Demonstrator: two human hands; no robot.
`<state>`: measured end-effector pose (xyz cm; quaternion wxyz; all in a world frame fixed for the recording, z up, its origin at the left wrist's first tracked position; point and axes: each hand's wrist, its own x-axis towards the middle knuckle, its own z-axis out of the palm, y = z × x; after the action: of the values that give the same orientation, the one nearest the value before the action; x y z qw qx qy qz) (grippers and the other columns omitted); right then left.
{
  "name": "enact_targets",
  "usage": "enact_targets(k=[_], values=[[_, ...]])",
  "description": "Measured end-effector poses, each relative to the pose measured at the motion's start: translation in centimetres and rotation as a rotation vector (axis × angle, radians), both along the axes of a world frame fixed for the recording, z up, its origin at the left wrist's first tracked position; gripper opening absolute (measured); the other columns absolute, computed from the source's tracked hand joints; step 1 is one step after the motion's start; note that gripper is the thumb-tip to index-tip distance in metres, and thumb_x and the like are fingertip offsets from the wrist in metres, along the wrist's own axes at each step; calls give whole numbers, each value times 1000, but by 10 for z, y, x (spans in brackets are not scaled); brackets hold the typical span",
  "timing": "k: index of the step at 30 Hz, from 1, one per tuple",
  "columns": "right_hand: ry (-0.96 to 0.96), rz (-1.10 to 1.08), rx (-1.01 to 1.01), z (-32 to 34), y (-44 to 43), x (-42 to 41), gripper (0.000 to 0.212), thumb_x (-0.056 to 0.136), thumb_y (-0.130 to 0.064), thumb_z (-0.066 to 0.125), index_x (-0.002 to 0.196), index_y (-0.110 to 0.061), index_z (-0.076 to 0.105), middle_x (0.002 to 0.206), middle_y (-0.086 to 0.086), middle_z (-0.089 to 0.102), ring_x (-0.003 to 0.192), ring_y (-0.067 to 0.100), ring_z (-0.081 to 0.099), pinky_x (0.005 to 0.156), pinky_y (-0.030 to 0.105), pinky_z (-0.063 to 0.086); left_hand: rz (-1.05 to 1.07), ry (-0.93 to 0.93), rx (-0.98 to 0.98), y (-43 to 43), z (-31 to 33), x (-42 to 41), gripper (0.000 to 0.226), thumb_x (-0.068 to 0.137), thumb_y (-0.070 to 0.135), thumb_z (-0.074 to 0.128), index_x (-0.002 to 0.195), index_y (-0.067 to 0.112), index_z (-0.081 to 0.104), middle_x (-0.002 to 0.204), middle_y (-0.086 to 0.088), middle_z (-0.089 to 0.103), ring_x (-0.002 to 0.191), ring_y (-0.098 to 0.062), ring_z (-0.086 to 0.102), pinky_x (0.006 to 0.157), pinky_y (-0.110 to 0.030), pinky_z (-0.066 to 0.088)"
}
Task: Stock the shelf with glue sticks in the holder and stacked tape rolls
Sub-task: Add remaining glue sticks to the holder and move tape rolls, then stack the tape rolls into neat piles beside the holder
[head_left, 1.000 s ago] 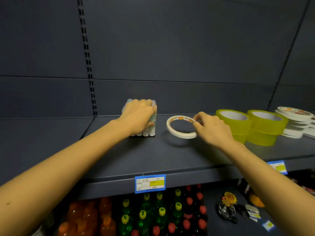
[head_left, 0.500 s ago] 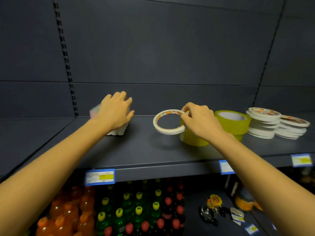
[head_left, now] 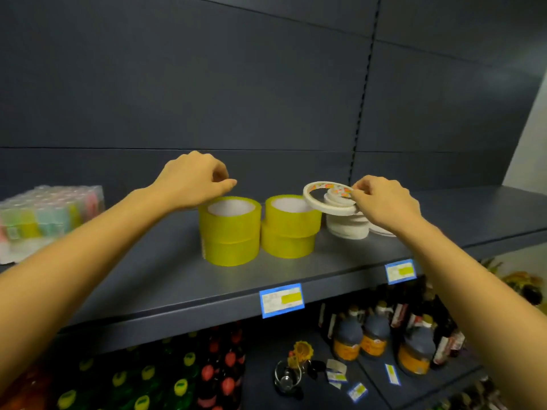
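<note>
Tape ring (head_left: 317,201) was pinched by R hand (head_left: 384,202), tilted over white stack (head_left: 346,230), mid shelf (head_left: 165,279); L hand (head_left: 192,179) was curled, nothing held, above yellow rolls (head_left: 231,232).

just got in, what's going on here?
A person is stocking a shelf. The right hand pinches a thin white tape roll, tilted, just above the stack of white tape rolls. The left hand hovers over the left of two yellow tape stacks, fingers curled, apparently holding nothing. A wrapped glue stick pack sits at far left.
</note>
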<state>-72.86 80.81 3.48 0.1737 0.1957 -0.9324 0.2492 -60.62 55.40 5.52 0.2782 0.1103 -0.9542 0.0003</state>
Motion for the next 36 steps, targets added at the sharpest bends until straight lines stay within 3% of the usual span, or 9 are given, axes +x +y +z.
enact_targets(k=[9, 13, 20, 23, 26, 31, 36], values=[[38, -132, 62, 9, 11, -78, 32, 97, -36, 41, 116, -19, 60, 116, 10, 63, 102, 32, 57, 73, 32, 37, -53, 19, -68, 18, 18, -77, 37, 92, 45, 50, 109, 18, 68, 105, -2, 70, 93, -23, 63, 74, -31, 46], [61, -140, 79, 11, 5, -102, 30, 96, -32, 43, 110, -14, 62, 104, 9, 65, 83, 28, 51, 70, 31, 36, -41, 13, -66, 16, 17, -91, 38, 92, 45, 49, 111, 17, 67, 106, -3, 69, 92, -22, 63, 74, -30, 46], [112, -166, 361, 9, 4, -119, 27, 93, -33, 49, 105, -14, 64, 96, 5, 60, 80, 25, 50, 68, 30, 35, 78, -39, -49, 15, 13, -80, 39, 93, 46, 49, 111, 17, 67, 106, -3, 70, 86, -17, 61, 68, -27, 42], [151, -7, 314, 21, -4, -106, 30, 93, -37, 49, 110, -16, 63, 114, 7, 60, 97, 29, 58, 70, 32, 38, 153, -42, -40, 20, 10, -63, 39, 92, 45, 49, 117, 18, 63, 111, -1, 68, 94, -19, 62, 73, -29, 45], [214, 275, 205, 32, -29, -68, 28, 92, -41, 51, 111, -25, 63, 118, 1, 61, 107, 29, 57, 76, 33, 39, 264, -33, -29, 27, 2, -36, 39, 92, 46, 49, 122, 23, 58, 113, 3, 67, 104, -22, 61, 81, -32, 46], [223, 707, 146, 15, -74, 5, 21, 90, -41, 52, 106, -33, 62, 111, -8, 63, 106, 23, 57, 81, 33, 41, 441, -66, 31, 31, -18, 36, 38, 92, 45, 50, 119, 20, 59, 111, -1, 69, 105, -26, 61, 85, -37, 50], [196, 964, 165, -12, -119, 67, 20, 89, -39, 53, 104, -32, 63, 110, -9, 64, 109, 20, 57, 85, 32, 44, 715, -161, 69, 35, -38, 139, 36, 92, 45, 48, 111, 19, 63, 109, -1, 68, 99, -26, 61, 79, -33, 50]])
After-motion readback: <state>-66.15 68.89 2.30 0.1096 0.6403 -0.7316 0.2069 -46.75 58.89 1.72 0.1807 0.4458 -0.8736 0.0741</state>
